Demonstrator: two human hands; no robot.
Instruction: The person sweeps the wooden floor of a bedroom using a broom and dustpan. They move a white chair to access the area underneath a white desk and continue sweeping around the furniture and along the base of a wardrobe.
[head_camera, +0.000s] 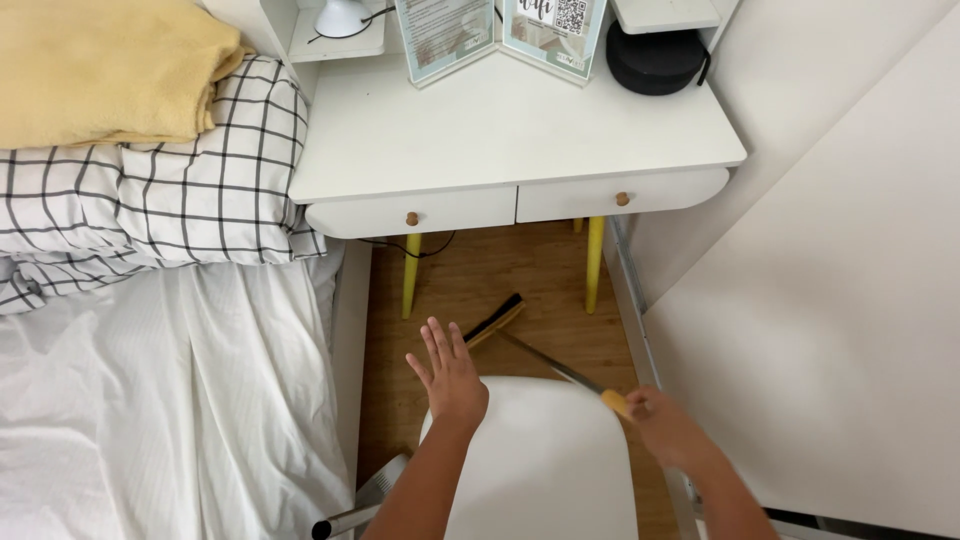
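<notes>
1. My right hand (668, 425) is closed around the yellow end of a broom (545, 358), whose thin handle runs down and forward past the chair's edge.
2. The broom's dark bristle head lies on the wooden floor (480, 270), just in front of the white desk (500, 125) and between its yellow legs.
3. My left hand (447, 375) is open, fingers spread, holding nothing, at the top edge of the white chair (545, 470).
4. I judge the sweeping is underway: the bristles have reached under the desk, but I cannot tell how much floor is done.
5. The bed (150, 400) sits to my left.
</notes>
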